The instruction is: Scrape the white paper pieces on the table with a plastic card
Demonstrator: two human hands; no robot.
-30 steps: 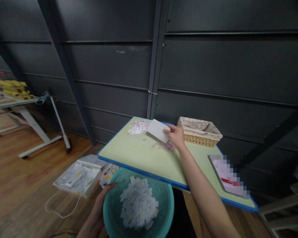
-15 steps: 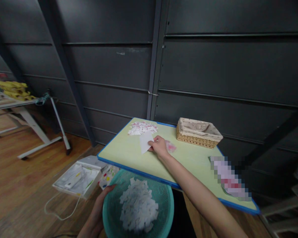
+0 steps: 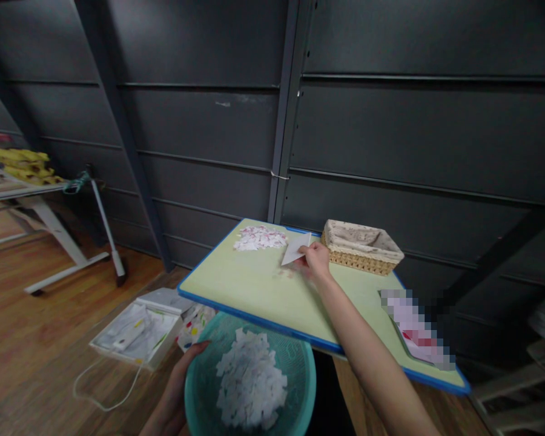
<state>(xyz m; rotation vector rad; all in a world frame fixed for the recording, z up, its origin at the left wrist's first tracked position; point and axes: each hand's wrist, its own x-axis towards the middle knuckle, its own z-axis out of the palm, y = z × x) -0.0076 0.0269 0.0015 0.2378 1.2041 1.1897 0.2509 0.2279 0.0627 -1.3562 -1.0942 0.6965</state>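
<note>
Below the table's front edge, my left hand [image 3: 181, 378] grips the left rim of a green plastic basket [image 3: 300, 387]. A heap of white paper scraps [image 3: 252, 381] lies inside it. Over the light yellow table [image 3: 236, 284], my right hand [image 3: 315, 259] is closed on a white card [image 3: 296, 248], tilted above the surface. Some small pinkish scraps [image 3: 287, 274], partly blurred, are just below the card. To the card's left spreads a pile of white and pink paper bits [image 3: 260, 238]. My left fingers are partly hidden behind the rim.
A cloth-lined wicker basket [image 3: 363, 260] stands at the table's back right. At the right edge lies a pixelated flat item [image 3: 418, 333]. An open white box [image 3: 136, 333] with a cord is on the floor at left. A dark panelled wall [image 3: 200, 121] rises behind.
My right hand has moved right and slightly back with the white card, which is now tilted. The pinkish scraps have shifted left. My left hand still grips the green basket.
</note>
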